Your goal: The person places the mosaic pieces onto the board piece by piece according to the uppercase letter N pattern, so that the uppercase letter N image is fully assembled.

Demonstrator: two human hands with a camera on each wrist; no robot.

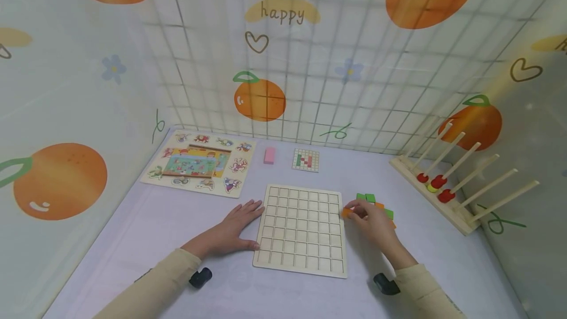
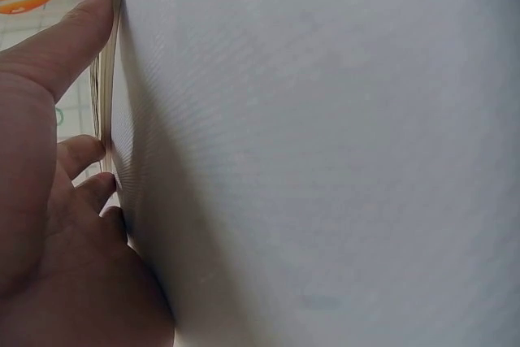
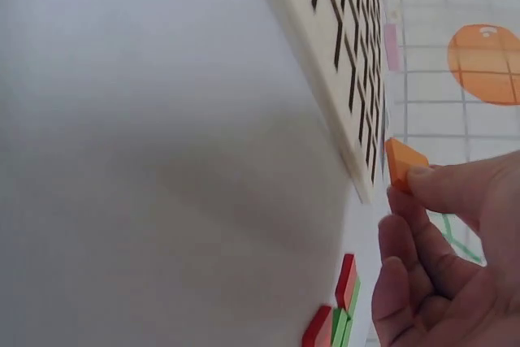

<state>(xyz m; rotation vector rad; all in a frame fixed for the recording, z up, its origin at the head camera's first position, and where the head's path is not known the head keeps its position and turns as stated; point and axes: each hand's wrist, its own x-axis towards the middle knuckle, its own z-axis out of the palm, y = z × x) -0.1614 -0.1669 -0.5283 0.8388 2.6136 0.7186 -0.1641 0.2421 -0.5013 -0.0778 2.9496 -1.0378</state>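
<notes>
We have the orange tile (image 1: 347,213) just outside the right edge of the grid board (image 1: 300,231), pinched between thumb and finger of the right hand (image 1: 374,221). As we judge it, any move with the tile turns on that gap: the board's cells lie to the left of the tile, and the right hand is far the nearer to it. The left hand (image 1: 231,230) is spread at the board's opposite edge, thumb and fingertips against the rim. The board looks nearly square on the desk (image 1: 146,220), so we find no clear long axis, and the tile shows none either.

The tile may hang a little above the desk, but we cannot tell whether it touches the board. The right hand covers part of the green tiles (image 1: 370,198) behind it; red tiles (image 3: 347,280) show only in the right wrist view, cut off at its lower edge. The left wrist view is mostly bare desk, and the pattern card (image 1: 305,160) is too small to read closely.
</notes>
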